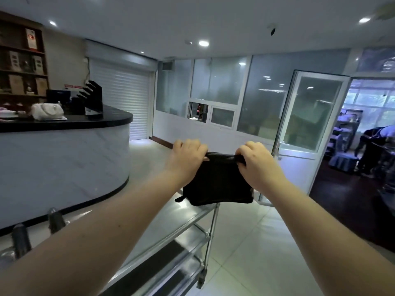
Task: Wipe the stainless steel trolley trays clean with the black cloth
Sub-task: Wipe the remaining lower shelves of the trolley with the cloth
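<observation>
Here the left hand (189, 160) and right hand (259, 166) each pinch the black cloth (218, 184) by its upper edge, hanging it over the top tray's (175, 221) far end (tray length runs back toward the person).

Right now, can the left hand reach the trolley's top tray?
Probably yes. The left hand pinches the cloth with the right hand just above the far end of the top tray; only the hanging cloth lies between them.

We stretch both bare arms forward. Our left hand (188, 160) pinches the upper left corner of the black cloth (215, 184) and our right hand (257, 165) the upper right one, fingers curled, knuckles up.
</observation>
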Demonstrator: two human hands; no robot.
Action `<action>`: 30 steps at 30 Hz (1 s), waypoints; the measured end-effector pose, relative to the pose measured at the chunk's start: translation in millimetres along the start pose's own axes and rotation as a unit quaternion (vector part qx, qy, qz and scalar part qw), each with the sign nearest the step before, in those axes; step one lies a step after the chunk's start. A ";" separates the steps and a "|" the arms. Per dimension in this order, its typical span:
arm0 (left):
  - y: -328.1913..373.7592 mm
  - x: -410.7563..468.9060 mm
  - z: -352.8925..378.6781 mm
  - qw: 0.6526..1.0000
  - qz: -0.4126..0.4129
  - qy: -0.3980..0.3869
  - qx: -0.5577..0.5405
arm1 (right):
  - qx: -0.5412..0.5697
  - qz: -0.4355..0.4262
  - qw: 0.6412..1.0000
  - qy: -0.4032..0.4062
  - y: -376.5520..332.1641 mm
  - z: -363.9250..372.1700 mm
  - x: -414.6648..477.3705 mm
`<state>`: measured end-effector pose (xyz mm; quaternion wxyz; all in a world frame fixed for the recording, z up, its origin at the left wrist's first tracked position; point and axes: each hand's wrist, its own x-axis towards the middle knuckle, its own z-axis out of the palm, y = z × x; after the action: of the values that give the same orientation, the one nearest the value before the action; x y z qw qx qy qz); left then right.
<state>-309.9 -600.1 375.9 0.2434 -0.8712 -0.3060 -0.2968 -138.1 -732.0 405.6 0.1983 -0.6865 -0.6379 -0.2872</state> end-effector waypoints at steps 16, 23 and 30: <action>-54.3 92.5 346.7 0.981 -0.088 -0.087 -0.150 | 0.189 0.164 0.965 -0.083 105.3 343.5 113.7; -37.9 120.9 471.4 0.954 -0.176 -0.156 -0.189 | 0.254 0.138 0.944 -0.159 178.6 466.5 155.6; -14.6 173.1 561.5 0.925 -0.265 -0.178 -0.203 | 0.365 0.118 0.895 -0.226 265.7 579.2 211.3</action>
<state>-2.9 -182.5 98.7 -0.0850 -0.8274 -0.4975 -0.2463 211.2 -229.7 129.3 0.3179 -0.6824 -0.6399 0.1542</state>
